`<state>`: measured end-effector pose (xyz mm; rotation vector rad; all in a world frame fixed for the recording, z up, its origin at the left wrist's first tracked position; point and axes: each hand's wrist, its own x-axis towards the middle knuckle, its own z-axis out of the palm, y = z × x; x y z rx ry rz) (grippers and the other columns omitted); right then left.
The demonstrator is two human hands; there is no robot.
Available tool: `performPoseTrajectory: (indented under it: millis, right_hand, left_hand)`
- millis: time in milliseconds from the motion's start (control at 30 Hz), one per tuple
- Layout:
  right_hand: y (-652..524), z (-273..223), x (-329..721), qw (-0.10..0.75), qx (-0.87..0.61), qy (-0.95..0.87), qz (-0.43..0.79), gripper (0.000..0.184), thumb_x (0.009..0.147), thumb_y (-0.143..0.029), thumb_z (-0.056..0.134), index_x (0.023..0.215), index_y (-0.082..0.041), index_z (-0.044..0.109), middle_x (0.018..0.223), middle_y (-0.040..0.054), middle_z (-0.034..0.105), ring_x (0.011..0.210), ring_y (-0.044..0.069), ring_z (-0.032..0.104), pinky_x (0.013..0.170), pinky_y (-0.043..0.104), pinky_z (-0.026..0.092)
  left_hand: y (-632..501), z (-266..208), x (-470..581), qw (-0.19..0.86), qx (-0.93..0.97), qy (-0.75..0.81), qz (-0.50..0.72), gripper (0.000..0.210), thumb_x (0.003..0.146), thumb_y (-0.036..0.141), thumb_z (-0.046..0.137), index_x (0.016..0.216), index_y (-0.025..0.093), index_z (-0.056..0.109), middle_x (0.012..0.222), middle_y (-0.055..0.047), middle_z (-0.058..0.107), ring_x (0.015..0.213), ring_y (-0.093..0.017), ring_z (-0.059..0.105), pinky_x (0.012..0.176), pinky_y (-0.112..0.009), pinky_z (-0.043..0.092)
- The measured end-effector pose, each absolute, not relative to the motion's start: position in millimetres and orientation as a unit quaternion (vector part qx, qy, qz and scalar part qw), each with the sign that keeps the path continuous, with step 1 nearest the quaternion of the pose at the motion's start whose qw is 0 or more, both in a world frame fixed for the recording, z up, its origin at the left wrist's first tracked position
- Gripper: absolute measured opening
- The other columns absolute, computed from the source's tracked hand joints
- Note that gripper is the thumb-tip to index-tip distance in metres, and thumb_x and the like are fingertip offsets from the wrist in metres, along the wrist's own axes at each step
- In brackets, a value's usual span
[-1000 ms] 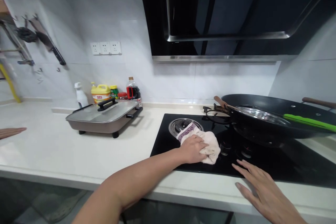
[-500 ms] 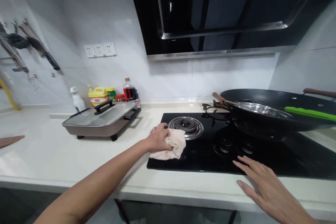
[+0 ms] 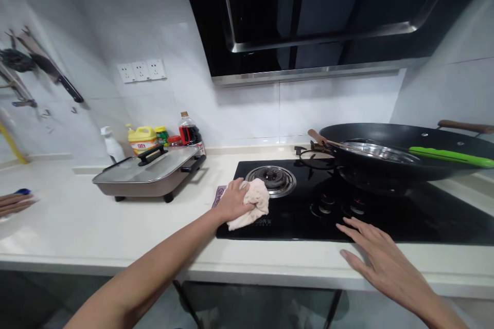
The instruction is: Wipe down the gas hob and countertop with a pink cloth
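Note:
My left hand (image 3: pixel 232 200) grips a pale cloth (image 3: pixel 255 204) and presses it on the left front of the black glass cooktop (image 3: pixel 285 223), just short of the left burner (image 3: pixel 272 180). A strip of purple lettering (image 3: pixel 218 195) shows beside that hand; whether it belongs to the cloth I cannot tell. My right hand (image 3: pixel 380 257) is open, fingers spread, over the cooktop's front edge near the two control knobs (image 3: pixel 324 203). Nothing is in it.
A big black wok (image 3: pixel 363 169) with a metal lid or bowl (image 3: pixel 378 152) and a green-handled utensil (image 3: pixel 447 156) covers the right burner. Left stands a lidded electric pan (image 3: pixel 154 177). Bottles (image 3: pixel 142 139) line the wall. Another person's hand (image 3: pixel 15 203) is at far left. The range hood (image 3: pixel 316 15) hangs above.
My left hand has shifted the cloth slightly, uncovering printed marks on the cooktop. The purple lettering has come into sight. At far left, the other person's hand now shows something blue.

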<state>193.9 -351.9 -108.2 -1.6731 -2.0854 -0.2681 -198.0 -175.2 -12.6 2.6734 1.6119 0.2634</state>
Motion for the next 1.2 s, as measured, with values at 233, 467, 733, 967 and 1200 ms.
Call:
performPoseTrajectory:
  millis: [233,467,733,967,1200]
  right_hand:
    - [-352,-101,188,0.232,-0.607,-0.754,-0.096,0.058,0.099,-0.064,0.049,0.146,-0.030,0.057,0.154,0.0076,0.050,0.144,0.034,0.044,0.118,0.060,0.037]
    - [-361,-87,193,0.293,-0.592,-0.750,-0.029,0.045,0.102,-0.056,0.048,0.134,-0.031,0.067,0.151,0.0075,0.053,0.139,0.031,0.049,0.114,0.053,0.044]
    - [-358,-87,307,0.411,-0.596,-0.637,-0.266,0.038,0.100,-0.051,0.050,0.104,-0.023,0.075,0.111,0.0094,0.071,0.102,0.029,0.068,0.092,0.048,0.053]
    - [-346,-124,343,0.324,-0.681,-0.612,-0.240,0.049,0.099,-0.064,0.043,0.107,-0.026,0.074,0.116,0.0062,0.071,0.106,0.031,0.066,0.092,0.050,0.050]
    - [-349,-110,333,0.323,-0.700,-0.605,-0.200,0.042,0.097,-0.061,0.047,0.108,-0.029,0.071,0.117,0.0046,0.070,0.110,0.029,0.064,0.097,0.049,0.047]
  left_hand:
    - [-250,-16,-163,0.043,0.907,0.409,0.085,0.083,0.086,0.055,0.064,0.160,0.034,0.034,0.152,-0.010,0.046,0.138,-0.034,0.042,0.118,-0.051,0.035]
    - [-242,-16,-121,0.082,0.919,0.385,0.031,0.063,0.097,0.041,0.052,0.158,0.034,0.041,0.171,-0.006,0.027,0.157,-0.033,0.021,0.128,-0.053,0.019]
    - [-203,-18,-64,0.087,0.915,0.392,0.040,0.063,0.099,0.042,0.044,0.159,0.025,0.038,0.173,-0.006,0.022,0.159,-0.032,0.016,0.129,-0.051,0.017]
    - [-148,-23,-4,0.039,0.917,0.393,0.055,0.059,0.100,0.039,0.043,0.156,0.022,0.042,0.169,-0.007,0.033,0.157,-0.027,0.023,0.129,-0.042,0.016]
    - [-89,-21,60,0.065,0.910,0.404,0.063,0.066,0.094,0.052,0.053,0.151,0.020,0.041,0.162,-0.013,0.040,0.150,-0.031,0.036,0.122,-0.044,0.030]
